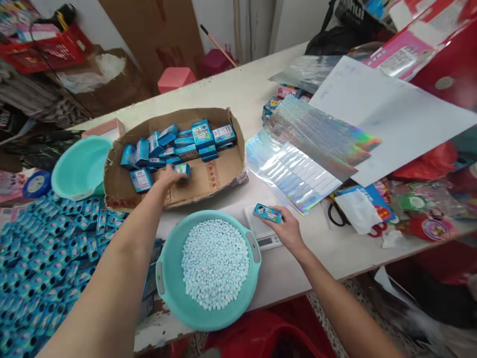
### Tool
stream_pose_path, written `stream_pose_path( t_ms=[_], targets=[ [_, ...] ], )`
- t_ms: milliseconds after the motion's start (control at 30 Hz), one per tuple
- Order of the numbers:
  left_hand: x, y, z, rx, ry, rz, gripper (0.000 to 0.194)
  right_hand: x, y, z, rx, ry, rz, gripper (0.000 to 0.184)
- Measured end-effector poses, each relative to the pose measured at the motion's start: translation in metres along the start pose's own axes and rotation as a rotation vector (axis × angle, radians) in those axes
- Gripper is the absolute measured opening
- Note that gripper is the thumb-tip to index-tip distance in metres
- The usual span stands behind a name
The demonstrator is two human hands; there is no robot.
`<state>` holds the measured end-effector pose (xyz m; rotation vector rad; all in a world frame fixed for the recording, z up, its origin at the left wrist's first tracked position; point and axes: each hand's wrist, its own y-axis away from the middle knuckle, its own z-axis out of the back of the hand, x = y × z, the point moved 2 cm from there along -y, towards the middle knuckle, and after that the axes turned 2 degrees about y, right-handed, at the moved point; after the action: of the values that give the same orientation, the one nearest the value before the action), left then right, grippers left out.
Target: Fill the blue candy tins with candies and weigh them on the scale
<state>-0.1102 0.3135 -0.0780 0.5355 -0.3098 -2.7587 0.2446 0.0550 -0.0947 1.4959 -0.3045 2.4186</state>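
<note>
My left hand (168, 178) reaches into a shallow cardboard tray (219, 176) and closes on a small blue box (183, 169) near a pile of similar blue boxes (179, 144). My right hand (286, 229) pinches a flat blue packet (267, 213) just above a small white digital scale (263, 233). A teal basin (171, 293) filled with small pale-blue candies (215, 262) sits in front of me at the table edge.
A heap of flat blue cartons (40, 258) lies at the left beside an empty teal bowl (80, 166). Holographic sheets (305, 154), white paper (391, 114), scissors (337, 216) and toy packets (425, 214) cover the right side.
</note>
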Motion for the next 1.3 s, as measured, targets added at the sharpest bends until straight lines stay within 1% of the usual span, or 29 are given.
stream_pose_path(
  t_ms=[33, 67, 100, 133, 167, 200, 233, 267, 300, 333, 367, 400, 433, 467, 500, 533, 567, 600, 667, 733, 767, 800, 867, 933, 967, 1067, 1133, 1200, 1300],
  targets=[
    [-0.001, 0.014, 0.012, -0.001, 0.033, -0.015, 0.090, 0.008, 0.002, 0.006, -0.030, 0.009, 0.014, 0.048],
    [-0.004, 0.033, 0.026, -0.007, 0.073, -0.073, 0.091, 0.019, 0.004, 0.012, -0.078, 0.007, 0.031, 0.051],
    [-0.008, 0.058, 0.040, -0.009, 0.134, -0.196, 0.092, 0.033, 0.009, 0.017, -0.123, -0.018, 0.037, 0.052],
    [-0.012, 0.089, 0.050, 0.045, 0.195, -0.345, 0.093, 0.047, 0.014, 0.020, -0.134, -0.071, 0.023, 0.051],
    [-0.016, 0.124, 0.057, 0.125, 0.248, -0.481, 0.096, 0.061, 0.021, 0.020, -0.089, -0.157, -0.016, 0.049],
    [-0.018, 0.162, 0.059, 0.229, 0.278, -0.595, 0.096, 0.074, 0.029, 0.014, 0.025, -0.270, -0.084, 0.050],
    [-0.017, 0.199, 0.057, 0.348, 0.282, -0.687, 0.092, 0.084, 0.040, 0.005, 0.193, -0.390, -0.170, 0.052],
    [-0.014, 0.233, 0.051, 0.454, 0.269, -0.747, 0.086, 0.092, 0.052, -0.006, 0.376, -0.502, -0.264, 0.055],
    [-0.008, 0.261, 0.041, 0.544, 0.258, -0.777, 0.082, 0.097, 0.065, -0.018, 0.533, -0.592, -0.353, 0.055],
    [0.001, 0.282, 0.029, 0.612, 0.278, -0.786, 0.082, 0.098, 0.078, -0.029, 0.638, -0.660, -0.426, 0.053],
    [0.012, 0.294, 0.015, 0.629, 0.320, -0.756, 0.082, 0.096, 0.091, -0.039, 0.682, -0.708, -0.481, 0.050],
    [0.024, 0.299, 0.000, 0.576, 0.366, -0.683, 0.077, 0.092, 0.103, -0.046, 0.688, -0.741, -0.514, 0.047],
    [0.038, 0.297, -0.015, 0.477, 0.381, -0.580, 0.068, 0.085, 0.114, -0.052, 0.666, -0.761, -0.527, 0.046],
    [0.051, 0.293, -0.030, 0.360, 0.343, -0.458, 0.059, 0.078, 0.123, -0.055, 0.624, -0.759, -0.519, 0.046],
    [0.062, 0.289, -0.045, 0.248, 0.256, -0.340, 0.054, 0.070, 0.131, -0.057, 0.569, -0.734, -0.491, 0.047],
    [0.071, 0.286, -0.059, 0.166, 0.138, -0.244, 0.053, 0.063, 0.138, -0.057, 0.506, -0.693, -0.448, 0.048],
    [0.076, 0.285, -0.072, 0.112, 0.025, -0.162, 0.053, 0.057, 0.144, -0.057, 0.437, -0.648, -0.400, 0.049],
    [0.077, 0.288, -0.084, 0.085, -0.061, -0.090, 0.055, 0.051, 0.149, -0.058, 0.374, -0.602, -0.356, 0.049],
    [0.071, 0.298, -0.102, 0.075, -0.114, 0.012, 0.052, 0.044, 0.155, -0.059, 0.283, -0.547, -0.298, 0.049],
    [0.056, 0.309, -0.116, 0.122, -0.037, 0.044, 0.042, 0.042, 0.157, -0.062, 0.250, -0.546, -0.278, 0.046],
    [0.048, 0.314, -0.121, 0.157, 0.052, 0.046, 0.035, 0.042, 0.158, -0.063, 0.236, -0.554, -0.274, 0.044],
    [0.041, 0.316, -0.126, 0.201, 0.196, 0.058, 0.030, 0.042, 0.157, -0.063, 0.225, -0.567, -0.274, 0.043],
    [0.030, 0.315, -0.134, 0.303, 0.568, 0.140, 0.018, 0.045, 0.155, -0.063, 0.219, -0.609, -0.290, 0.042],
    [0.026, 0.309, -0.139, 0.387, 0.877, 0.231, 0.016, 0.048, 0.151, -0.061, 0.218, -0.661, -0.324, 0.043],
    [0.027, 0.306, -0.140, 0.423, 0.974, 0.257, 0.018, 0.049, 0.149, -0.059, 0.217, -0.683, -0.338, 0.043],
    [0.037, 0.296, -0.134, 0.504, 1.130, 0.303, 0.027, 0.052, 0.144, -0.056, 0.217, -0.673, -0.330, 0.044],
    [0.047, 0.293, -0.122, 0.553, 1.227, 0.337, 0.030, 0.054, 0.142, -0.054, 0.229, -0.592, -0.289, 0.047],
    [0.055, 0.291, -0.105, 0.578, 1.301, 0.362, 0.029, 0.055, 0.140, -0.054, 0.238, -0.477, -0.245, 0.049],
    [0.055, 0.292, -0.076, 0.600, 1.496, 0.343, 0.023, 0.059, 0.139, -0.059, 0.284, -0.352, -0.197, 0.047]
  ],
)
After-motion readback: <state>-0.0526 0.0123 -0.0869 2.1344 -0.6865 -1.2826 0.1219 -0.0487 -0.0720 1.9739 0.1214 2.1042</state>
